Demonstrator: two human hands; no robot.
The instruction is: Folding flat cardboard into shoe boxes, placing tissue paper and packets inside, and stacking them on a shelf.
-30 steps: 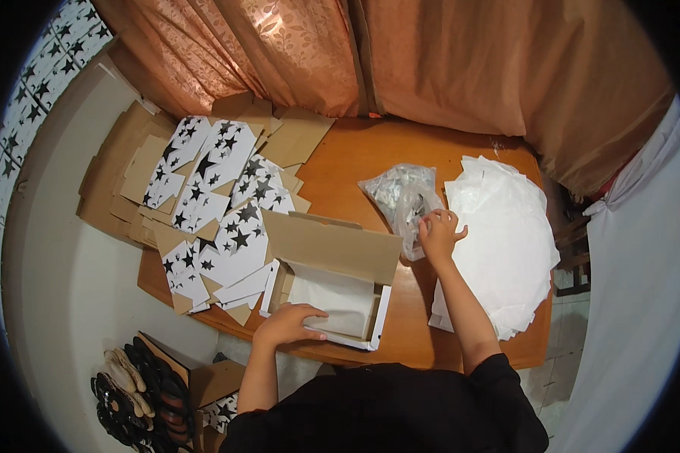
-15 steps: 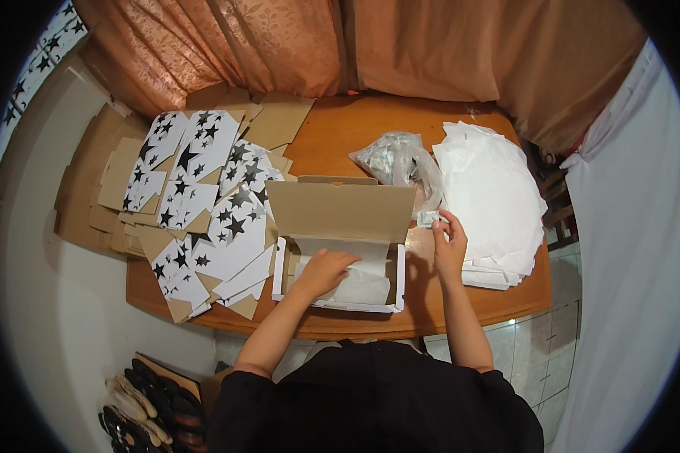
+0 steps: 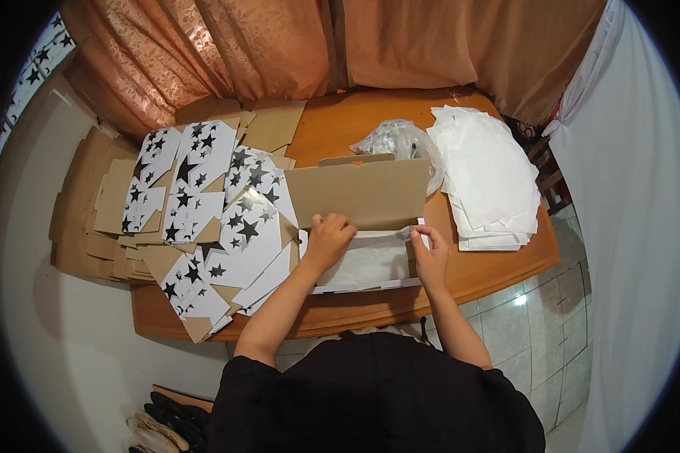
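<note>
An open cardboard box [image 3: 359, 189], white outside and brown inside, stands at the table's front with its lid raised toward the back. A thin white paper sheet [image 3: 370, 263] lines it. My left hand [image 3: 329, 241] is over the box's left side, its fingers curled closed at the sheet's far edge, their tips hidden. At the box's right end, my right hand [image 3: 432, 257] pinches the sheet's far right corner between thumb and fingers. Whether a small packet is also in that pinch cannot be made out.
Flat star-printed white cardboard pieces [image 3: 242, 234] overlap brown ones on the left. Behind the lid lies a clear plastic bag [image 3: 397, 136] of small packets. A stack of white paper sheets [image 3: 491, 181] lies on the right of the wooden table [image 3: 325, 124]. Shoes [image 3: 170, 423] are at lower left.
My right hand has moved left from beside the box, with a small packet, to the box's right end. My left hand has shifted from inside the box to the sheet's far edge.
</note>
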